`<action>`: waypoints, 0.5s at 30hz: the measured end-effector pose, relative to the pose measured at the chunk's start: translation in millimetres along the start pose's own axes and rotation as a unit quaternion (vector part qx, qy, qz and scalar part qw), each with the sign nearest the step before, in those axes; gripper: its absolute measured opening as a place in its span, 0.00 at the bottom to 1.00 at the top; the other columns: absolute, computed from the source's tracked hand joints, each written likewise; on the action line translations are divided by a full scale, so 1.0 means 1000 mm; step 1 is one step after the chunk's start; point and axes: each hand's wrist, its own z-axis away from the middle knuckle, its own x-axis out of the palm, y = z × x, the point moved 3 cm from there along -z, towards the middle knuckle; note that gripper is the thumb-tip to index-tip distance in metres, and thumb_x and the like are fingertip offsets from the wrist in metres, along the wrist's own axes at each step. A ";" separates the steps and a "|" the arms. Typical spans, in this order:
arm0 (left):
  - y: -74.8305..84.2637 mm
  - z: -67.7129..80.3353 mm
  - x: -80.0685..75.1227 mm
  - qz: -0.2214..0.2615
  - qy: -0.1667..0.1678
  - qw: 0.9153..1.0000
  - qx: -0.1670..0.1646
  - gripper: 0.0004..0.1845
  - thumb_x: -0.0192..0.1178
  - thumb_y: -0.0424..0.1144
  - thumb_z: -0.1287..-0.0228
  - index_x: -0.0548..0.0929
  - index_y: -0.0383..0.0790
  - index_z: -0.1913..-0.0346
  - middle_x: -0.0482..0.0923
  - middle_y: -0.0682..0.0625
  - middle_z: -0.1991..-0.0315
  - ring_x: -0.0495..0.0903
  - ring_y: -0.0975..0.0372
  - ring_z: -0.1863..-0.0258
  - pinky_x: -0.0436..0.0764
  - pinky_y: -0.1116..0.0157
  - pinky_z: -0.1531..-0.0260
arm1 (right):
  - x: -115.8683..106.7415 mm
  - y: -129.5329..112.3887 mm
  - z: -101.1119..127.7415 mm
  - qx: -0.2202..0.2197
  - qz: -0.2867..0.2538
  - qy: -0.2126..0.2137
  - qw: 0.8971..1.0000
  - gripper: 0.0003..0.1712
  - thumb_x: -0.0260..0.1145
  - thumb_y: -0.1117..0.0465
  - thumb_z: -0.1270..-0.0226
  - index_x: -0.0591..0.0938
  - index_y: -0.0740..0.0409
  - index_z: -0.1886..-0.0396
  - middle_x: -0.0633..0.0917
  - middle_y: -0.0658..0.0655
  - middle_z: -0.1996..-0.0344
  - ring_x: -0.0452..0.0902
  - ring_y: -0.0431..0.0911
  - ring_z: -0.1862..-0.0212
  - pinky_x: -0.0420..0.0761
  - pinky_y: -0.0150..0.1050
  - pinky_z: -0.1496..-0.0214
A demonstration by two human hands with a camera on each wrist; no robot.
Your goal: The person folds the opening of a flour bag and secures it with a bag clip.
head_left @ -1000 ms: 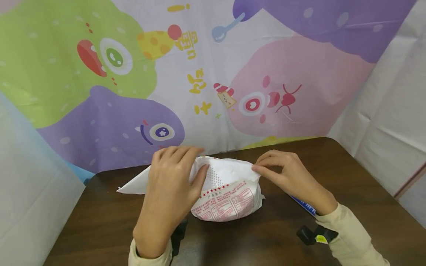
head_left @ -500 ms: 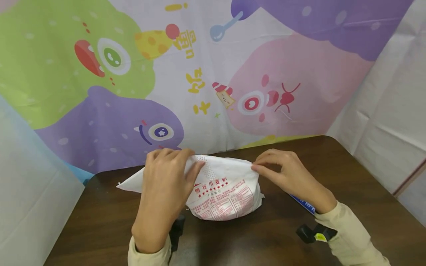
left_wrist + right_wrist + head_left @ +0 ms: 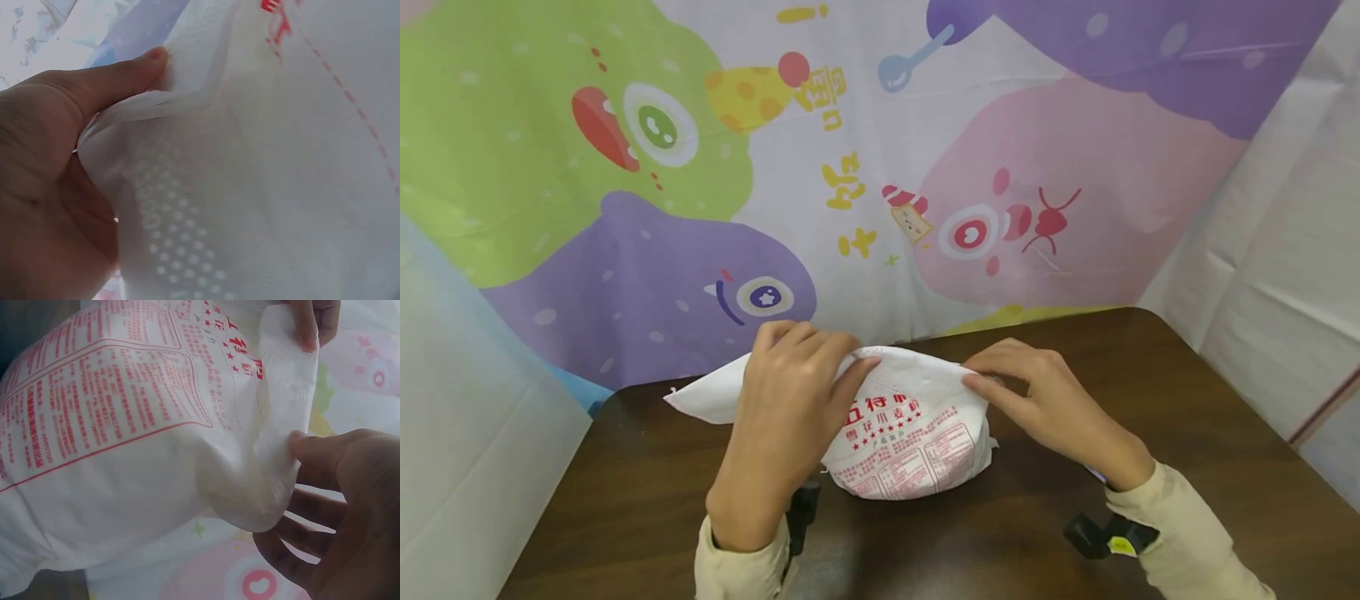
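A white sack with red print (image 3: 910, 433) stands on the dark brown table (image 3: 1015, 533), its top folded over toward the far side. My left hand (image 3: 790, 400) pinches the sack's upper left fold between thumb and fingers; in the left wrist view the thumb (image 3: 112, 78) presses the white cloth (image 3: 250, 175). My right hand (image 3: 1037, 400) pinches the upper right corner, and in the right wrist view its thumb (image 3: 319, 447) lies against the fold of the sack (image 3: 125, 437). A loose white flap (image 3: 703, 398) sticks out to the left.
A colourful cartoon backdrop (image 3: 850, 167) hangs right behind the table's far edge. White sheeting (image 3: 1285, 267) closes off the right side and pale sheeting (image 3: 467, 433) the left. A black wrist mount (image 3: 1105, 533) sits at my right sleeve.
Both hands have rolled the sack's top edge away from me, showing more red print on the front. The left hand has shifted slightly right and up.
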 end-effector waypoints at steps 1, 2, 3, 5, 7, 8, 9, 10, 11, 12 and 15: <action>0.000 0.000 0.000 0.003 0.004 1.000 0.004 0.07 0.71 0.37 0.40 0.84 0.37 0.69 0.83 0.49 0.75 0.80 0.54 0.72 0.73 0.53 0.56 | -0.001 0.000 0.000 -0.004 -0.002 0.000 1.000 0.09 0.73 0.65 0.38 0.89 0.51 0.59 0.87 0.42 0.62 0.80 0.37 0.56 0.79 0.32 0.56; 0.000 0.000 0.000 0.006 0.006 1.000 0.007 0.07 0.71 0.36 0.40 0.84 0.37 0.68 0.83 0.49 0.74 0.80 0.54 0.72 0.73 0.53 0.55 | -0.001 0.000 0.000 -0.009 -0.004 0.000 1.000 0.09 0.73 0.66 0.39 0.89 0.51 0.59 0.87 0.42 0.63 0.81 0.37 0.57 0.79 0.32 0.57; 0.000 0.000 0.000 0.009 0.007 1.000 0.009 0.06 0.70 0.36 0.40 0.84 0.36 0.68 0.83 0.48 0.74 0.80 0.54 0.72 0.73 0.53 0.55 | -0.002 -0.001 0.000 -0.015 -0.005 0.001 1.000 0.10 0.73 0.67 0.40 0.89 0.52 0.59 0.87 0.42 0.63 0.81 0.37 0.58 0.79 0.31 0.57; 0.000 -0.001 -0.001 0.016 0.009 1.000 0.013 0.05 0.70 0.34 0.39 0.84 0.36 0.67 0.83 0.48 0.73 0.80 0.55 0.71 0.73 0.53 0.53 | -0.003 -0.001 0.000 -0.028 -0.005 0.007 1.000 0.11 0.74 0.69 0.42 0.89 0.53 0.60 0.88 0.43 0.64 0.82 0.38 0.60 0.78 0.29 0.57; 0.000 -0.001 -0.001 0.022 0.009 1.000 0.016 0.05 0.69 0.33 0.39 0.84 0.36 0.67 0.82 0.49 0.73 0.80 0.55 0.70 0.73 0.53 0.52 | -0.004 -0.001 -0.001 -0.040 -0.007 0.013 0.999 0.11 0.75 0.70 0.44 0.90 0.54 0.62 0.88 0.44 0.66 0.82 0.38 0.61 0.78 0.27 0.58; 0.000 -0.001 -0.001 0.026 0.008 0.999 0.017 0.04 0.69 0.33 0.39 0.84 0.36 0.67 0.82 0.49 0.73 0.80 0.55 0.70 0.73 0.53 0.51 | -0.004 -0.002 -0.001 -0.047 -0.009 0.017 0.999 0.11 0.75 0.71 0.45 0.90 0.55 0.63 0.88 0.44 0.67 0.82 0.38 0.62 0.78 0.27 0.59; 0.000 -0.001 -0.002 0.029 0.008 0.999 0.018 0.04 0.69 0.33 0.38 0.84 0.36 0.67 0.82 0.49 0.73 0.80 0.55 0.69 0.73 0.53 0.51 | -0.005 -0.003 0.000 -0.053 -0.012 0.019 0.998 0.11 0.75 0.72 0.46 0.90 0.55 0.64 0.88 0.44 0.67 0.81 0.38 0.64 0.77 0.27 0.61; 0.000 -0.001 -0.002 0.031 0.009 0.999 0.019 0.04 0.69 0.32 0.38 0.84 0.36 0.67 0.82 0.49 0.73 0.80 0.56 0.69 0.73 0.53 0.50 | -0.005 -0.005 0.000 -0.059 -0.014 0.021 0.998 0.11 0.76 0.72 0.47 0.90 0.56 0.65 0.87 0.45 0.68 0.81 0.38 0.64 0.77 0.27 0.62; 0.000 -0.001 -0.003 0.033 0.009 0.999 0.020 0.03 0.69 0.32 0.38 0.84 0.36 0.66 0.82 0.50 0.72 0.80 0.56 0.69 0.73 0.53 0.50 | -0.005 -0.006 0.000 -0.065 -0.017 0.021 0.998 0.11 0.76 0.73 0.47 0.90 0.56 0.65 0.87 0.45 0.68 0.81 0.38 0.65 0.77 0.27 0.63; 0.000 0.000 -0.003 0.035 0.010 0.999 0.020 0.03 0.69 0.32 0.39 0.84 0.36 0.66 0.82 0.50 0.72 0.80 0.56 0.69 0.72 0.53 0.49 | -0.005 -0.007 0.000 -0.071 -0.019 0.022 0.997 0.10 0.75 0.73 0.47 0.91 0.56 0.66 0.87 0.46 0.68 0.80 0.38 0.66 0.76 0.27 0.65; 0.002 -0.001 -0.004 0.038 0.011 0.999 0.020 0.03 0.68 0.32 0.38 0.84 0.36 0.66 0.83 0.50 0.73 0.80 0.56 0.69 0.72 0.53 0.49 | -0.006 -0.009 0.001 -0.075 -0.019 0.022 0.997 0.10 0.76 0.73 0.47 0.90 0.56 0.66 0.87 0.46 0.69 0.80 0.38 0.67 0.76 0.26 0.66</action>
